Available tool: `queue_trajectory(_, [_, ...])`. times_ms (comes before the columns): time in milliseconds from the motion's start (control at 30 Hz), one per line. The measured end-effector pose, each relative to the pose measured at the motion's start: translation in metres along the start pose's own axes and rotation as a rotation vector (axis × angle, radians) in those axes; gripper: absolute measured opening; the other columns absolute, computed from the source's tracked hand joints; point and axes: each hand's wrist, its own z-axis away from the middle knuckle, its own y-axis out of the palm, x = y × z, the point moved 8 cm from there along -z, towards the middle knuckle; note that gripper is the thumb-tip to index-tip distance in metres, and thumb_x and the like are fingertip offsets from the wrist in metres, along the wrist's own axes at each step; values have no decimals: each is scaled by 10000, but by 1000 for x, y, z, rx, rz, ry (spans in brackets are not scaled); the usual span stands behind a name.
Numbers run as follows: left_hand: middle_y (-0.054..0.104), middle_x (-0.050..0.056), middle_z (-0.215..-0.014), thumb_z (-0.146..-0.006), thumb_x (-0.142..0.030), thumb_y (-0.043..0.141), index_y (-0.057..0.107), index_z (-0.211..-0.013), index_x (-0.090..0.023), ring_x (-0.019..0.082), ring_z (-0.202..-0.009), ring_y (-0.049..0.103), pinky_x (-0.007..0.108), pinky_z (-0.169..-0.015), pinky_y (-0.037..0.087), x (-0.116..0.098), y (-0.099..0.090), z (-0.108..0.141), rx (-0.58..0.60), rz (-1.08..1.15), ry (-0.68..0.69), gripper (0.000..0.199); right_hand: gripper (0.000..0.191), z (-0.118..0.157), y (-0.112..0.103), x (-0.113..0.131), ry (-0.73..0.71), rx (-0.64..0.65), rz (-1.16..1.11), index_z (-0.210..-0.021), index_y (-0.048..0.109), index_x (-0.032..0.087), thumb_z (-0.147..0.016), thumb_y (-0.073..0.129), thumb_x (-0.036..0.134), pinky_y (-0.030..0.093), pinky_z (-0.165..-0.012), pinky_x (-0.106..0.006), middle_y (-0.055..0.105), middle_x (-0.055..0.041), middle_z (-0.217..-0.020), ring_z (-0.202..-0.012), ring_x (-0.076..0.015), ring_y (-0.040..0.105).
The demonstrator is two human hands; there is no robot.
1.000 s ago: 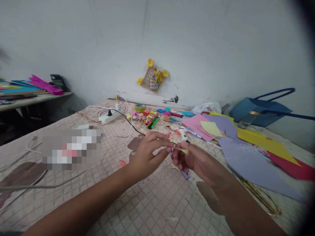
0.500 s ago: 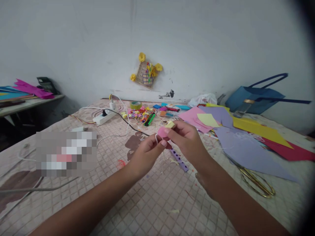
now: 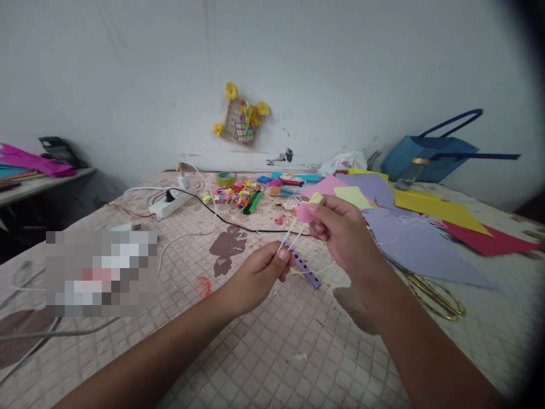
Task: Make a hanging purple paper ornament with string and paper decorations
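My right hand (image 3: 340,230) pinches a small pink paper piece (image 3: 304,213) between thumb and fingers, with a pale yellow paper piece (image 3: 315,198) showing just above it. Two strands of white string (image 3: 291,232) run taut from the pink piece down to my left hand (image 3: 261,272). That hand is closed, its thumb pressed on the string. On the table below my fingers lies a purple strip with dark spots (image 3: 307,269). How the string is joined to the paper is too small to tell.
Coloured paper sheets (image 3: 421,238) and gold-handled scissors (image 3: 436,295) lie to the right. Behind are small paper cutouts (image 3: 232,196), a green cutter (image 3: 252,202) and a tape roll (image 3: 226,179). A white power strip (image 3: 170,204) with cords sits left, near a blurred-out patch.
My hands have moved apart: the right one rose away with the pink piece, and the string between them is now stretched straight. The view has shifted slightly.
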Motion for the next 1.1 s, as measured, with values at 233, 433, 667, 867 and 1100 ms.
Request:
queue_trajectory(233, [481, -19, -649, -922, -391, 369, 527, -738, -157, 108, -624, 438, 237, -602, 340, 1, 6, -1, 63, 3, -82, 337, 282, 3, -13, 8, -68, -49, 31, -550, 451, 186, -786, 606, 184, 186, -412, -231, 349, 75, -472, -430, -58, 282])
queue_trajectory(433, [534, -5, -641, -908, -371, 386, 584, -768, -149, 113, -635, 473, 246, -623, 339, 4, 8, 1, 46, 117, -171, 329, 264, 3, -12, 7, -80, -52, 34, -560, 467, 184, -776, 618, 190, 196, -405, -222, 361, 77, -461, -421, -53, 291])
queue_trajectory(667, [538, -13, -627, -900, -385, 411, 573, -763, -152, 104, -613, 465, 245, -631, 344, 9, 14, 3, 122, 168, -238, 315, 296, -2, -17, -1, -29, -119, -50, -511, 441, 185, -746, 618, 155, 183, -376, -212, 347, 85, -416, -380, -45, 272])
queue_trajectory(867, [540, -11, -638, -898, -346, 422, 575, -753, -147, 106, -634, 480, 246, -656, 360, 7, 17, 5, 158, 184, -265, 290, 308, -5, -27, -5, -26, -191, -79, -491, 430, 180, -719, 633, 137, 200, -367, -191, 351, 82, -427, -389, -38, 275])
queue_trajectory(1100, [549, -9, -643, -903, -310, 425, 606, -777, -139, 103, -643, 485, 241, -661, 367, 8, 17, 5, 176, 183, -283, 279, 306, -7, -33, -7, -25, -183, -68, -506, 419, 177, -711, 645, 156, 211, -371, -177, 346, 82, -455, -405, -32, 278])
